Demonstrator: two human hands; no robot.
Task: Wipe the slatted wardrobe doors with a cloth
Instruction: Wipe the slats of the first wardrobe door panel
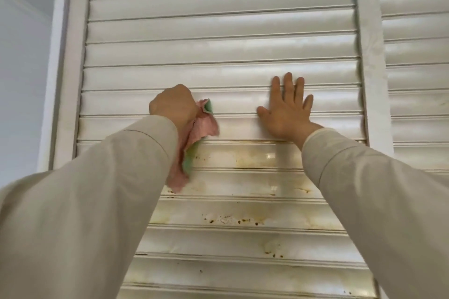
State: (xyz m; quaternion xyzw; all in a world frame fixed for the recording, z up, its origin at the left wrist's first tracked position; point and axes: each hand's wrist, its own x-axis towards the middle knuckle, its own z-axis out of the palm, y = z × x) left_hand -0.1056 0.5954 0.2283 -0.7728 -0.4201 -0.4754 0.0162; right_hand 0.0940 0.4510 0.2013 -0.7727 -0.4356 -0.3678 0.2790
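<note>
The left hand (173, 104) is curled into a fist around a crumpled pink and green cloth (194, 143) and holds it against the white slatted wardrobe door (223, 31), roughly at mid-height in the view and left of the door's centre. The knuckles face the camera; a small tuft of the cloth pokes out to the right of the fist, while most of it hangs down below the wrist, lying against the slats beneath. The right hand (286, 111) lies flat on the same door, to the right of the cloth and apart from it, fingers straight and slightly spread, pointing upward, the palm pressed to the slats and holding nothing. Both arms wear long pale beige sleeves (85, 201) that reach up from the bottom corners. The slats above the hands look clean and glossy; those below carry yellowish-brown stains and dark specks (228, 219), thickest near the middle of the lower door. A white vertical frame post (371, 56) separates this door from a second slatted door (418, 56) at the right edge. A plain pale wall (21, 68) stands to the left
</note>
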